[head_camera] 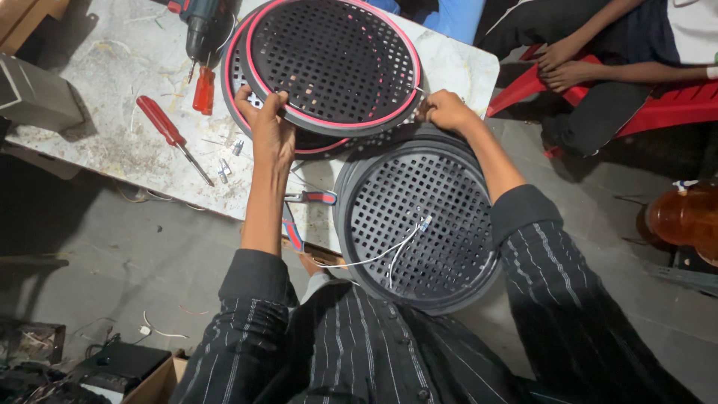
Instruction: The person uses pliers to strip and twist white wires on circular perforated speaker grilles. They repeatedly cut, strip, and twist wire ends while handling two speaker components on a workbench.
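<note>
Screwdrivers [168, 133] are lying at the tabletop's [112, 67] left. I am closing my left hand [271, 129] on the near rim of the red-ringed grille [333, 63], which is resting on a second one, while my right hand [446, 111] is pinching its right edge. Keeping both grips level should stop it snagging. Nearer me, a grey grille [422, 221] with white wires [389, 253] is lying.

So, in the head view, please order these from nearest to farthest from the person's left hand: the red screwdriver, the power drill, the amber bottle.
Measured from the left hand:
1. Red screwdriver, on the table just to its left.
2. Power drill, at the table's far edge, up and left.
3. Amber bottle, far off at the right edge of the view.
</note>
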